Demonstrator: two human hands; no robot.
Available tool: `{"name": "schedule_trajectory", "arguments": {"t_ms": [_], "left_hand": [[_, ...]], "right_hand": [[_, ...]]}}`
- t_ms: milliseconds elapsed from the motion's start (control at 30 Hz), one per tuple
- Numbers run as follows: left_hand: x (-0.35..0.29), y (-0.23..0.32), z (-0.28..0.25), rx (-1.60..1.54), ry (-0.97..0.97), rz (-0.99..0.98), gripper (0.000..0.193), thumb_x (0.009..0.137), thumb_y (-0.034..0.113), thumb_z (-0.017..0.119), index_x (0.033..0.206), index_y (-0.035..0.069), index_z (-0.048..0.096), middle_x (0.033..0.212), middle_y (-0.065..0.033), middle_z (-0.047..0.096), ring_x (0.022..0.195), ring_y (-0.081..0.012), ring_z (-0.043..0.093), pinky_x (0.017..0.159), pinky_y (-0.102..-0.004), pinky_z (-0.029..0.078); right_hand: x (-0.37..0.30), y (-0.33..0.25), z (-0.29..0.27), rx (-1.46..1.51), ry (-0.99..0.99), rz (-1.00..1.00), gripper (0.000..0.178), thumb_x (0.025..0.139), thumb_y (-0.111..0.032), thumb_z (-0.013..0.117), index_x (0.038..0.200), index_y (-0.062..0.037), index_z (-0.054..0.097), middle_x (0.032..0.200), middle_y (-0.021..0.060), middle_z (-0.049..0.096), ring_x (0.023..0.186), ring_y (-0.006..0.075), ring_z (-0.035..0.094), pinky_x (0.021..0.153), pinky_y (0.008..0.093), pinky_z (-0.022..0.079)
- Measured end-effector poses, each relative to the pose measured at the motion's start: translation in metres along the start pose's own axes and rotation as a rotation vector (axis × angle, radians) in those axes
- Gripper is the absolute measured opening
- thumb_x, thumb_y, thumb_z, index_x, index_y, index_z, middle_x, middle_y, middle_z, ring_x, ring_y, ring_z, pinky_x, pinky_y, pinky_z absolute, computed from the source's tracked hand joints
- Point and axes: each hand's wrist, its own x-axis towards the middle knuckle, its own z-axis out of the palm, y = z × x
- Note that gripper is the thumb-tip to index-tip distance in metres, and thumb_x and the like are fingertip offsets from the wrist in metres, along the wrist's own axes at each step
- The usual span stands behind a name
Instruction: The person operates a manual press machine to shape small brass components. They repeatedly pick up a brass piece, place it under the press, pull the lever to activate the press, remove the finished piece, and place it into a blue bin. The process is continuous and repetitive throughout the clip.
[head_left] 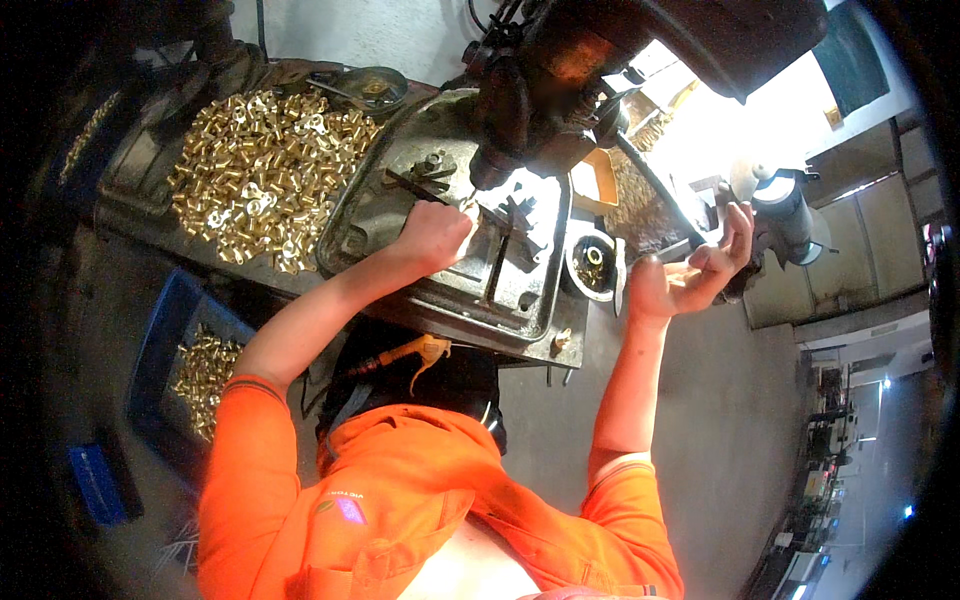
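Observation:
My left hand (436, 238) is closed on the machine bed, just below the chuck (492, 168) of a dark drill press (560, 75). A small bright piece shows at its fingertips, too washed out by glare to name. Dark metal bars (497, 262) of a fixture lie beside that hand. Over on the right, my right hand (700, 275) is raised with its fingers apart and loosely bent. It is by the lower end of the press's long lever (655, 185); whether the two touch I cannot tell.
A large heap of brass fittings (265, 180) covers the bench's left part. More lie in a blue bin (160, 370) below. A round pot (592, 265) with brass bits stands right of the bed (375, 225). One fitting (562, 340) sits at the front corner. An orange air gun (425, 348) hangs in front.

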Motion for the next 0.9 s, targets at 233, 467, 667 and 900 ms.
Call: {"name": "schedule_trajectory", "arguments": {"t_ms": [233,467,667,900], "left_hand": [[0.003,-0.006,0.004,0.019,-0.063,0.046,0.022,0.076,0.025,0.060,0.093,0.012,0.059,0.065,-0.0128,0.061,0.061,-0.0320,0.061,0.055,-0.0443,0.045],[0.007,-0.016,0.018,-0.117,0.398,0.218,0.023,0.057,0.010,0.068,0.078,0.005,0.059,0.056,-0.0094,0.053,0.053,-0.0294,0.055,0.046,-0.0413,0.039],[0.007,-0.010,0.009,-0.088,0.393,0.180,0.023,0.071,0.014,0.063,0.093,0.011,0.060,0.059,-0.0098,0.056,0.054,-0.0291,0.057,0.048,-0.0421,0.039],[-0.037,-0.005,-0.054,-0.397,0.178,-0.146,0.020,0.075,0.012,0.065,0.094,0.006,0.065,0.075,-0.0137,0.064,0.065,-0.0290,0.063,0.056,-0.0357,0.046]], "right_hand": [[0.030,0.022,0.001,0.007,-0.013,-0.086,0.030,0.058,-0.002,0.051,0.083,-0.0107,0.035,0.117,0.0119,0.044,0.120,0.0345,0.039,0.102,0.0546,0.030],[0.080,0.073,0.017,-0.122,-0.032,-0.011,0.039,0.055,0.002,0.061,0.091,-0.0085,0.050,0.107,0.0048,0.053,0.093,0.0152,0.049,0.090,0.0289,0.038],[0.093,0.149,0.033,-0.049,-0.253,0.603,0.012,0.067,-0.011,0.063,0.070,-0.0024,0.054,0.061,0.0053,0.049,0.061,0.0208,0.051,0.059,0.0330,0.043],[0.033,0.118,-0.020,0.154,-0.186,0.699,0.047,0.063,0.007,0.046,0.109,0.0019,0.053,0.091,0.0047,0.056,0.077,0.0134,0.052,0.070,0.0236,0.045]]}}
